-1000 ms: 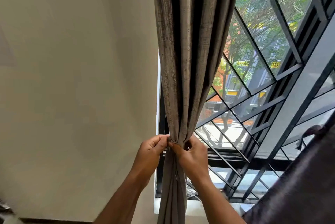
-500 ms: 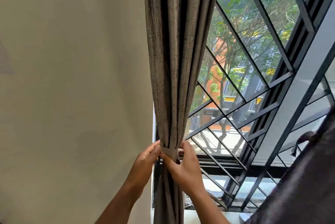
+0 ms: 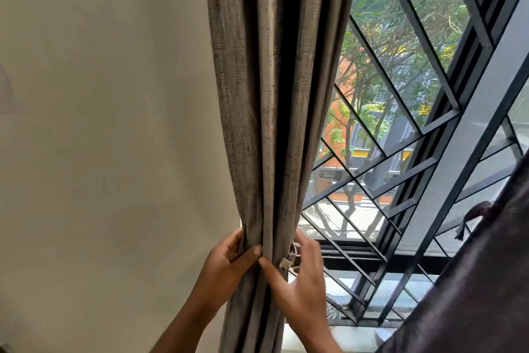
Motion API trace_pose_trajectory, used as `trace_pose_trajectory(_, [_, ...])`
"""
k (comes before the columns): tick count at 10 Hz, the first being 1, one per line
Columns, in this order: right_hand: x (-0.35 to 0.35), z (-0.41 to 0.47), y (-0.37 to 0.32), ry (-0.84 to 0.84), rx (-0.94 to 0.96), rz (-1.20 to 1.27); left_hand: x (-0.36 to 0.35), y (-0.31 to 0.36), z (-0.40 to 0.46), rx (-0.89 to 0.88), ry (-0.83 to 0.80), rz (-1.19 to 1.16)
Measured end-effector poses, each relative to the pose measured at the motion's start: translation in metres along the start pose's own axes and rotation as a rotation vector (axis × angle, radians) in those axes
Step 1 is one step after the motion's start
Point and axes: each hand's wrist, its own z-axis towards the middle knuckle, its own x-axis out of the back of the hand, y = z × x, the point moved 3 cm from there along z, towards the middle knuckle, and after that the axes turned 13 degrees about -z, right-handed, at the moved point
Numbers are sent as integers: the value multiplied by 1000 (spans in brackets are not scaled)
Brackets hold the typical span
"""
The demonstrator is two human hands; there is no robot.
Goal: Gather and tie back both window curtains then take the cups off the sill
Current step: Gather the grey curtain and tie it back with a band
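Observation:
The left curtain [image 3: 272, 123], grey-brown and gathered into a narrow bunch of folds, hangs in front of me at the window's left edge. My left hand [image 3: 226, 267] grips the bunch from the left, thumb pressed on the front folds. My right hand [image 3: 297, 275] holds the bunch from the right, thumb touching the left thumb, fingers curled around a fabric tie-back [image 3: 289, 258] with a frayed end. The right curtain [image 3: 472, 281] is a dark mass at the lower right, with a knotted tie [image 3: 475, 209] on it. No cups are in view.
A cream wall [image 3: 100, 152] fills the left half. The window has a dark metal grille [image 3: 400, 181] of diagonal bars. A strip of white sill [image 3: 357, 335] shows below the grille, between my right forearm and the right curtain.
The view has shifted so the curtain and hands sit more to the left. My hands have moved lower on the bunch and the frayed end of the tie-back now shows by my right fingers.

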Motion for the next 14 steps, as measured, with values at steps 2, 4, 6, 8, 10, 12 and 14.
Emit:
trace_pose_trajectory(2, [14, -30, 3, 159, -36, 227, 4, -5, -6, 19, -50, 129])
trace_pose_trajectory(4, [30, -20, -5, 7, 222, -68, -6, -9, -13, -98, -20, 183])
trace_pose_trajectory(6, [36, 6, -7, -65, 364, -356, -15, -8, -17, -210, 104, 139])
trace_pose_trajectory(8, [56, 8, -48, -48, 781, -497, -19, -4, -13, -261, 200, 88])
trace_pose_trajectory(10, [43, 24, -80, -250, 1047, -572, -32, -11, -14, -383, 346, 165])
trace_pose_trajectory(12, [38, 51, -100, -376, 999, -638, -38, -33, -2, -330, 331, 131])
trace_pose_trajectory(14, [38, 43, -98, -158, 800, -770, -34, -7, -25, -319, 365, 97])
